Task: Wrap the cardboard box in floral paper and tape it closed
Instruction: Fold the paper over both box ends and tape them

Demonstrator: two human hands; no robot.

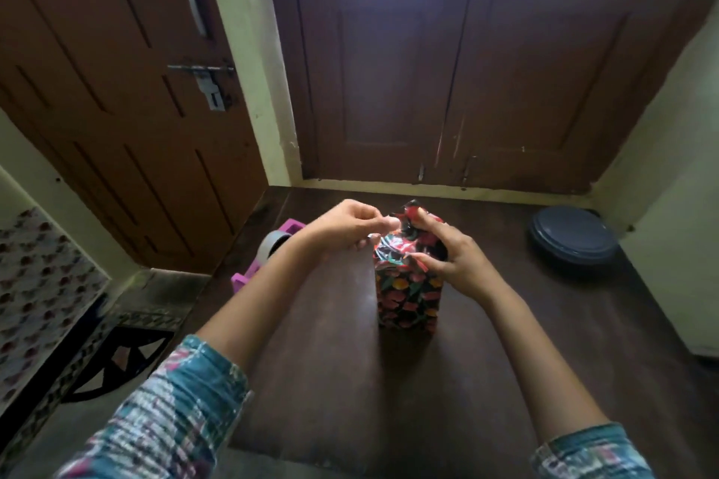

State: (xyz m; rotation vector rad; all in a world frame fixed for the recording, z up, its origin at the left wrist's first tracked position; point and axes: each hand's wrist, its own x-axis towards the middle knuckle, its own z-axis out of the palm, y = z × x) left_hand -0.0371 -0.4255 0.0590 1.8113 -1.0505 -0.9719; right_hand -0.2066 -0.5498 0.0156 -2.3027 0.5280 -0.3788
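A box wrapped in black floral paper (pixel 408 299) stands upright on the dark brown table (pixel 350 381). Its top end is a bunch of glossy folded paper. My right hand (pixel 447 257) grips the folded paper at the box's top from the right side. My left hand (pixel 350 226) is just left of the top, its fingers curled and its thumb and fingertips pinching at the paper's edge; whether a piece of clear tape is between them is too small to tell. A grey tape roll in a pink dispenser (pixel 268 253) sits on the table behind my left forearm.
A dark blue round lid or plate (pixel 572 237) lies at the table's back right, near the wall. Brown double doors stand right behind the table. The table's left edge drops to the floor, where a patterned mat (pixel 116 354) lies.
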